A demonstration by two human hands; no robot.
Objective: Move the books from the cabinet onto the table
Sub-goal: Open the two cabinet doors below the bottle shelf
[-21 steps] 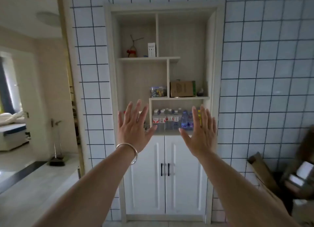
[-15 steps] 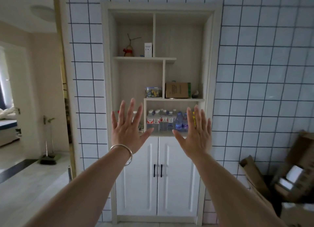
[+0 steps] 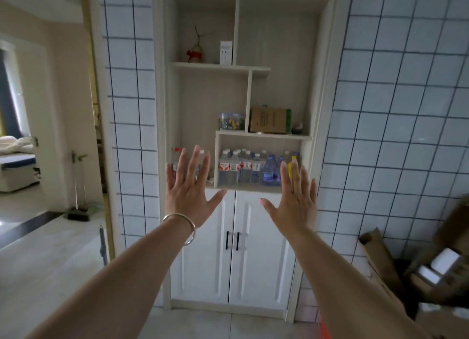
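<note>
Two hands are raised in front of the cabinet [image 3: 243,237], backs toward the camera, both arms stretched forward from the bottom corners of the view. Left hand [image 3: 189,191] has its fingers straight and spread, thumb angled out to the right, holding nothing; a silver bangle [image 3: 180,225] circles its wrist. Right hand [image 3: 295,199] mirrors it, fingers straight and fanned, thumb out to the left, also holding nothing. Neither touches the cabinet. Behind the fingertips, water bottles [image 3: 250,170] stand in the lowest open shelf. Below the hands, the two white doors with black handles [image 3: 232,241] are closed. A brown cardboard box [image 3: 269,120] sits on the shelf above. No books show anywhere.
</note>
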